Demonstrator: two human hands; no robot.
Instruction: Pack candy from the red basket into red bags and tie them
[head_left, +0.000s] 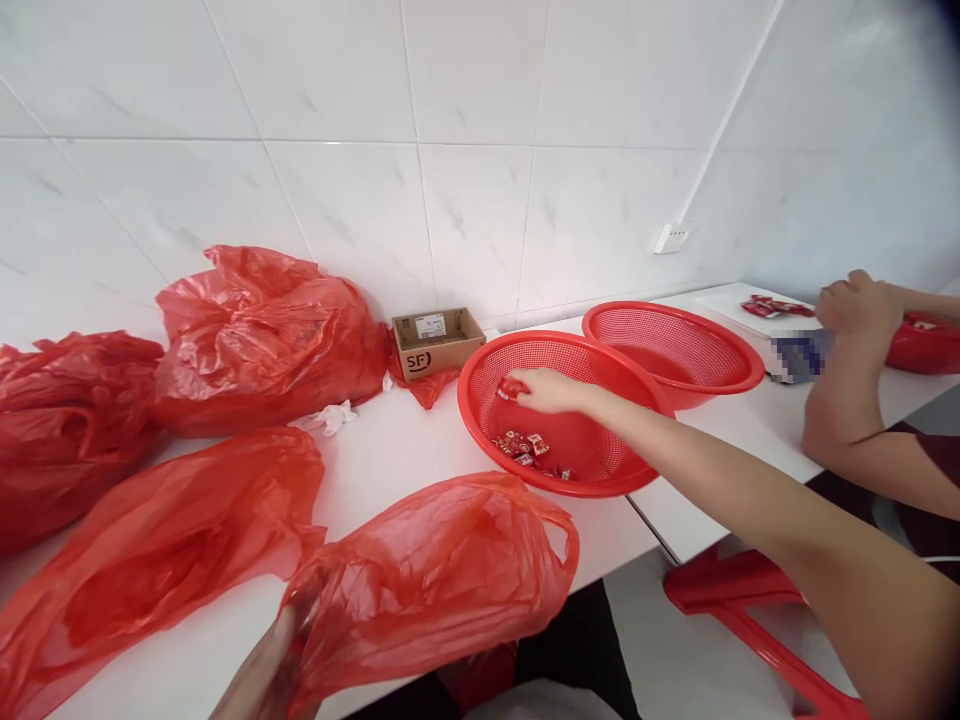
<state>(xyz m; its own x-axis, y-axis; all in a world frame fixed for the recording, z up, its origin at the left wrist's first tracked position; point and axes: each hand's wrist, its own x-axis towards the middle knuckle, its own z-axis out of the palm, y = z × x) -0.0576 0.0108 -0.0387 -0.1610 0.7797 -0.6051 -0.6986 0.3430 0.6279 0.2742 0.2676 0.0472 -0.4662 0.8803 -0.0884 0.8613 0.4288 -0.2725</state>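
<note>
My left hand [264, 655] grips the near end of a thin red plastic bag [442, 575], its fingers partly hidden by the film. The bag spreads over the table's front edge, with a handle loop at its right end. Over the left side of a red plastic basket [480, 425] with mesh walls, my right hand [551, 390] is closed on small red packets [511, 388]; how many I cannot tell. More small red-and-white packets [523, 447] lie loose on the basket's bottom, below that hand.
Another red bag [187, 560] lies flat at left, with full red bags [270, 340] behind it. A small cardboard box [439, 345] stands near the wall. A second red basket [675, 345] sits behind the first. At right are a co-worker's hands [859, 300] and a red stool [735, 590].
</note>
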